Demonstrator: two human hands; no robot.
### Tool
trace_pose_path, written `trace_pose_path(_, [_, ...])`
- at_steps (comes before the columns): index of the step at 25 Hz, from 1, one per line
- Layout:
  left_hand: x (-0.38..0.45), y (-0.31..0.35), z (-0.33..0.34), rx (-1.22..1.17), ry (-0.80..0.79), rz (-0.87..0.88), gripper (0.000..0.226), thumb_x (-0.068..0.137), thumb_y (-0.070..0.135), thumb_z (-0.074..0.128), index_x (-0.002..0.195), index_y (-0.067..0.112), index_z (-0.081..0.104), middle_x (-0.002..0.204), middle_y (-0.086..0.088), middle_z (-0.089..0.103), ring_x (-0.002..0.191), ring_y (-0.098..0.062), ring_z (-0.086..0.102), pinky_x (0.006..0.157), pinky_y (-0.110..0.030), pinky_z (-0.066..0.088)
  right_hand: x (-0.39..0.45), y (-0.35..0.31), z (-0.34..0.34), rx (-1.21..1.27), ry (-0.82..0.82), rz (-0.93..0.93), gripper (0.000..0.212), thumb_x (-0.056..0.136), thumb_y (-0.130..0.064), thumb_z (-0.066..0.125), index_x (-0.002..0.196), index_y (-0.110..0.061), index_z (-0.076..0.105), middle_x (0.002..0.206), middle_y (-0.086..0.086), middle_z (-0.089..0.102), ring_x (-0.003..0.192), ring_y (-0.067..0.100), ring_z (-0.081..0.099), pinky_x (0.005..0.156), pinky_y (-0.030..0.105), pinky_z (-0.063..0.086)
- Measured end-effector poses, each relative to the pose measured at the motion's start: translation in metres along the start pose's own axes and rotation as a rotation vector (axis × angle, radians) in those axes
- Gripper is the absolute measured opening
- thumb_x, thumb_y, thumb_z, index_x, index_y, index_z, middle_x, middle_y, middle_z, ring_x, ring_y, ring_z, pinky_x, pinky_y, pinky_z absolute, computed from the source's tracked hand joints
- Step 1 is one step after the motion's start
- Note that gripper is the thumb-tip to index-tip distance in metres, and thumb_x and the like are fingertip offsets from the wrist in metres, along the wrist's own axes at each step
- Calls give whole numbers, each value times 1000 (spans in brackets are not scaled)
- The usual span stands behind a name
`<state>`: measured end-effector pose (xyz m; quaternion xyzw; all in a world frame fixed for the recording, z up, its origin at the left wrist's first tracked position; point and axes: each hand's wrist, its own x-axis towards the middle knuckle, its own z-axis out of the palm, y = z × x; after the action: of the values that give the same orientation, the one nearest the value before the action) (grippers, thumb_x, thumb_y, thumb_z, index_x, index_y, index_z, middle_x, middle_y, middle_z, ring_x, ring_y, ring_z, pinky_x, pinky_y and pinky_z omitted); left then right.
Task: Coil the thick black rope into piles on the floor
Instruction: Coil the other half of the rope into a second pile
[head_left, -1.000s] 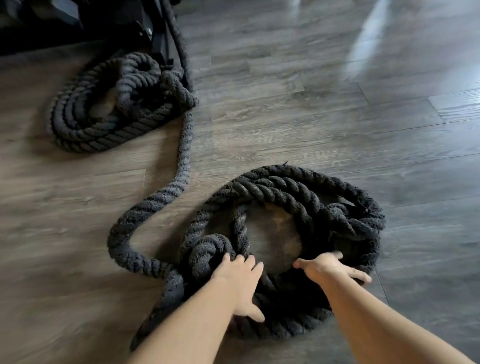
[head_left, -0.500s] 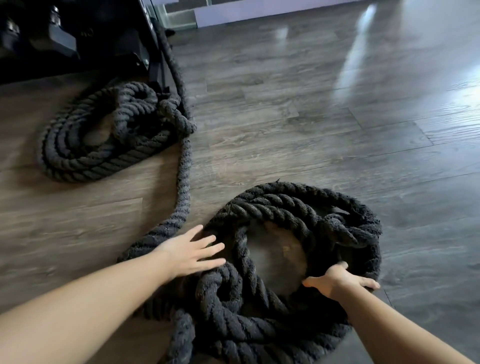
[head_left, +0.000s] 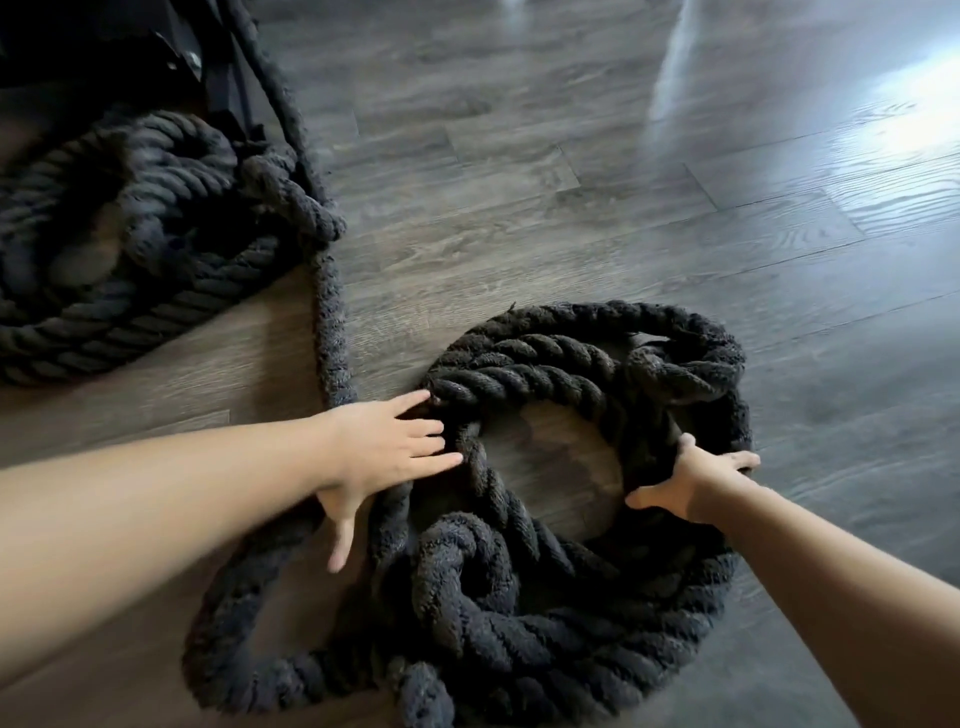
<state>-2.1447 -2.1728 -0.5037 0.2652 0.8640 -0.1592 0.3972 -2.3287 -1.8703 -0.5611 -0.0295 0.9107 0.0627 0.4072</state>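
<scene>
Rope (head_left: 524, 387) lies coiled on the floor (head_left: 519, 218). Left hand (head_left: 387, 454) presses its near loop, fingers straight; right hand (head_left: 688, 478) seemingly grips the coil's right side.

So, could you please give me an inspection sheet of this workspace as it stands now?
Surface: grey-brown wood-plank floor, glare at upper right.
Job's things: near rope coil, a loose ring with bare floor in its middle; far rope coil at upper left, blurred; a connecting strand runs between them.
Clutter: nothing seen.
Grippers: left hand lies with straight fingers on the near coil's left side; right hand grips the coil's right side.
Cables: nothing seen apart from the rope.
Surroundings: dark equipment at top left, too dark to identify.
</scene>
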Motion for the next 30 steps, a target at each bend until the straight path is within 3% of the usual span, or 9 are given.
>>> trace_pose_path(4, [-32,-25,14,-136,119,159,155,44,95,59,154,21,-21,164,-4,-11,149,-17,-17,117,-48,-17,-11,-4,-8,-8,-15,43,130,55,-69,81,153,-29,6,148,44,-9,134,61,18,109,61,28])
trace_pose_path(7, [-18,-53,32,-177,281,117,138,55,102,31,154,20,-19,164,-3,-13,149,-17,-14,117,-53,-14,-7,-9,-12,6,-11,67,131,56,-66,83,154,-30,3,149,40,-12,132,59,26,109,59,31])
trace_pose_path(9, [5,-47,52,-114,405,23,113,76,92,24,158,18,3,165,-3,8,149,-21,7,115,-62,-5,-1,-12,-19,-13,6,44,132,56,-66,83,154,-30,1,149,39,-13,132,58,27,107,57,34])
trace_pose_path(11, [27,-33,70,-127,470,-58,87,88,75,35,156,23,22,161,0,26,147,-30,15,113,-65,0,9,-15,-27,-36,16,22,135,54,-67,83,153,-30,-1,149,40,-13,132,58,26,106,57,35])
trace_pose_path(18, [32,-24,80,-94,666,-216,55,93,32,41,146,18,42,152,-3,43,147,-37,19,111,-65,17,35,-38,-55,-141,33,-17,141,53,-71,81,154,-31,-8,149,41,-11,131,59,28,106,57,35])
trace_pose_path(20, [5,-49,83,31,682,-30,71,81,19,45,151,13,32,155,-10,35,146,-31,24,116,-57,11,38,-43,-59,-166,43,-30,141,53,-71,80,153,-30,-10,149,42,-10,130,59,29,106,57,35])
trace_pose_path(23, [-8,-68,75,82,458,163,111,69,20,63,157,11,-5,163,-10,-15,148,-27,16,120,-48,1,41,-48,-65,-174,52,-70,142,53,-71,81,153,-29,-10,148,43,-10,129,59,30,106,58,34])
trace_pose_path(26, [26,-52,49,153,420,205,132,60,38,81,157,11,-5,164,-16,-9,146,-30,19,118,-49,23,45,-55,-70,-195,63,-96,143,52,-71,81,154,-28,-11,148,44,-10,132,60,26,107,60,32])
trace_pose_path(30, [38,-59,42,-93,301,94,161,47,73,82,151,13,-25,156,-17,-32,144,-26,-31,119,-41,-15,51,-58,-72,-220,56,-117,145,51,-74,79,153,-28,-13,147,45,-9,132,61,24,106,61,32])
